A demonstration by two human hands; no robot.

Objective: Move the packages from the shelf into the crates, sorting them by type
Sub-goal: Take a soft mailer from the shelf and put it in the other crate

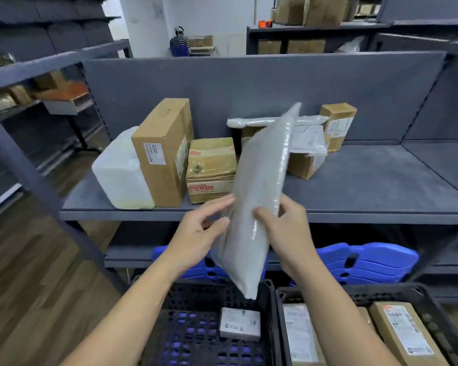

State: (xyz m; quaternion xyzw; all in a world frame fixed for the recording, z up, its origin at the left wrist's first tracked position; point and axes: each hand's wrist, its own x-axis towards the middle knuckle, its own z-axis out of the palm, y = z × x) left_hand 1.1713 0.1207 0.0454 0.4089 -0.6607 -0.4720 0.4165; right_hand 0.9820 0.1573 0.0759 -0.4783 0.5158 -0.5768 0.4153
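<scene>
A long grey plastic mailer bag (259,180) is held tilted in the air in front of the grey shelf (368,186). My right hand (286,233) grips its right edge with fingers curled round it. My left hand (198,233) touches its left side with relaxed fingers. Its lower tip hangs over the left black crate (164,339), which holds one small grey parcel (239,324). The right black crate (431,307) holds cardboard boxes (405,336). On the shelf stand a white package (119,170), a tall cardboard box (164,151), a taped box (210,170) and more parcels (310,143).
Folded blue crates (368,262) sit on the lower shelf behind the black crates. Dark shelving stands at left and right. A wooden floor (32,273) lies at left. A seated person (179,40) is far back in the room, near other shelves of boxes.
</scene>
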